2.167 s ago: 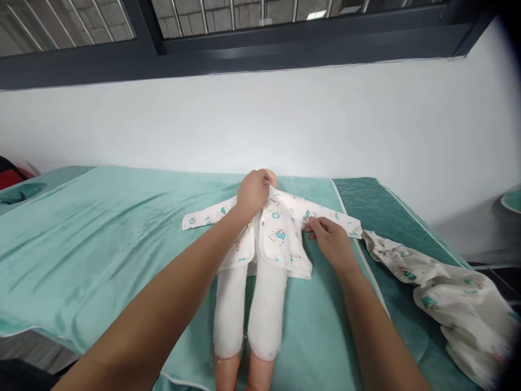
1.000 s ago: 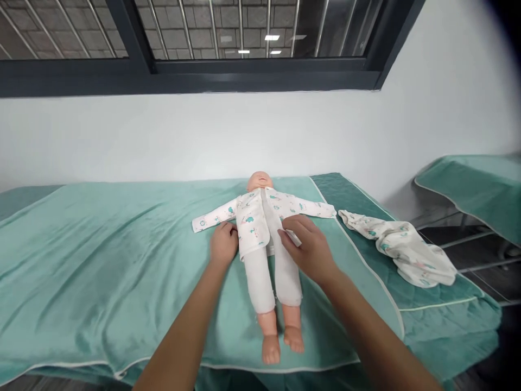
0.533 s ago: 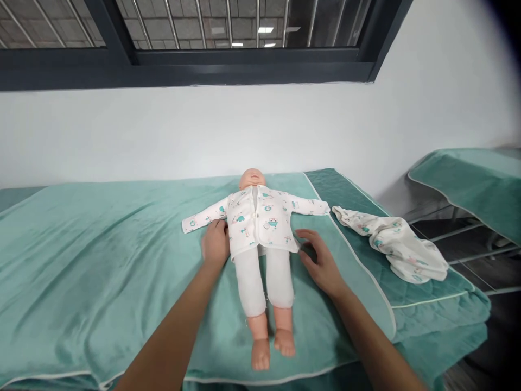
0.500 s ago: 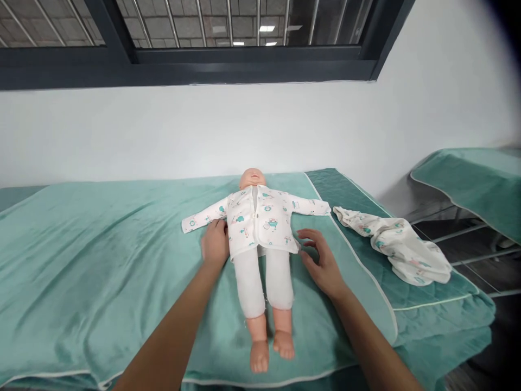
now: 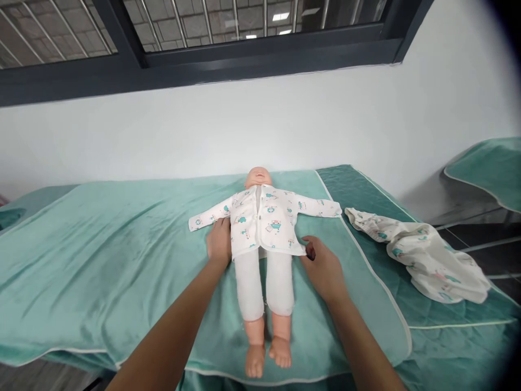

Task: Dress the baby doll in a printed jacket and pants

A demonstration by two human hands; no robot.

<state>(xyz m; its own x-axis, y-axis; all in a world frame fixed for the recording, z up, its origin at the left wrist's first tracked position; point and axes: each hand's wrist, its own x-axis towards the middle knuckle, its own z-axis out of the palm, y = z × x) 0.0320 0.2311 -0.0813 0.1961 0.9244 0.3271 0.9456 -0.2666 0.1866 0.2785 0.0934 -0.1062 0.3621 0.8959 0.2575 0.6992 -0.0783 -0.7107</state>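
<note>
You have the printed jacket point(image 5: 280, 231) on the doll point(image 5: 248, 288), which lies face-up across the green cover point(image 5: 134, 244), arms flung wide, probably so both sides are within easy reach. Your right hand point(image 5: 325, 269) works the hem's outer corner: thumb and finger appear to pinch it, likely to draw the front flat. Your left hand point(image 5: 218, 244) tucks in against the opposite side, below the sleeve, perhaps as a steadying stop; you can't tell whether those fingers are closed on fabric. Look at the textures: thin, crisp-looking cotton, plush rumpled cover, padded white legs ending in smooth, plastic-looking feet. A crumpled patterned garment point(image 5: 435, 260) sprawls near the right cuff.
</note>
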